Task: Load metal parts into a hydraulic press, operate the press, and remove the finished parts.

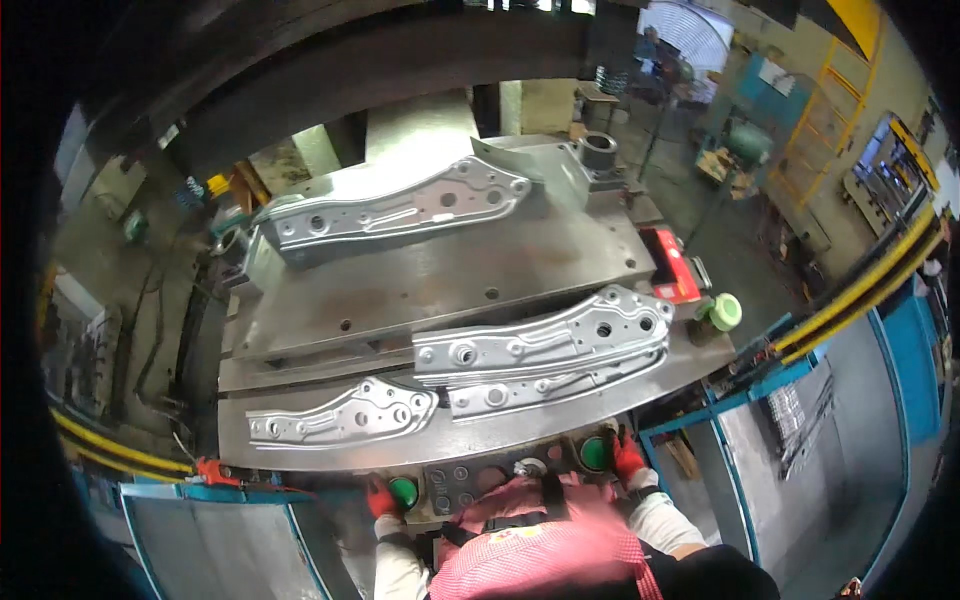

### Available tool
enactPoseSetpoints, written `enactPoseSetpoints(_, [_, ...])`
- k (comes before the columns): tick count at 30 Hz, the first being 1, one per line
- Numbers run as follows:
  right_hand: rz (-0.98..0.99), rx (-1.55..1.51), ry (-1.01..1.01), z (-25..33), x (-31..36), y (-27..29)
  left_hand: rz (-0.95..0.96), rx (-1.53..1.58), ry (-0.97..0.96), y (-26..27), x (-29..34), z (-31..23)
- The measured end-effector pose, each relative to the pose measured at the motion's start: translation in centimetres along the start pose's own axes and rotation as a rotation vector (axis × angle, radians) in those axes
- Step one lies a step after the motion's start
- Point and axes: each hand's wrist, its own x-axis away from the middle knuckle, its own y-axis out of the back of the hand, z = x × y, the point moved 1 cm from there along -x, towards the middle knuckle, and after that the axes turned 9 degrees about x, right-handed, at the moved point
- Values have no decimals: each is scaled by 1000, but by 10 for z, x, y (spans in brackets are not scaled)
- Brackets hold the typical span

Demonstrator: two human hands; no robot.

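Observation:
My left hand (381,498), in a red glove, is at the outer side of a round green button (403,492) on the control panel (455,486). My right hand (627,457), gloved the same, is beside another green button (594,454) at the panel's right end. Some fingers look stretched out on each hand, with nothing visible held; whether they press the buttons I cannot tell. Beyond the panel, a short stamped metal part (340,415) lies on the press bed's front ledge (350,458). To its right rest overlapping long stamped parts (545,340). Another stamped part (400,212) sits on the die block at the back.
The dark press ram (350,75) spans overhead. A steel die block (440,275) carries a guide post (598,152) at back right. A red box (670,265) and a light-green knob (724,311) are at the right. Blue-framed bins (215,545) flank the panel; yellow rails (860,285) run alongside.

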Motion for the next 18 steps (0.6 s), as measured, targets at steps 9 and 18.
enactPoseSetpoints(9, [-60, 405, 115, -57, -22, -34, -46, 619, 121, -2, 2, -5])
enactPoseSetpoints(18, [2, 225, 23, -17, -1, -12, -126, 346, 173, 2, 23, -38])
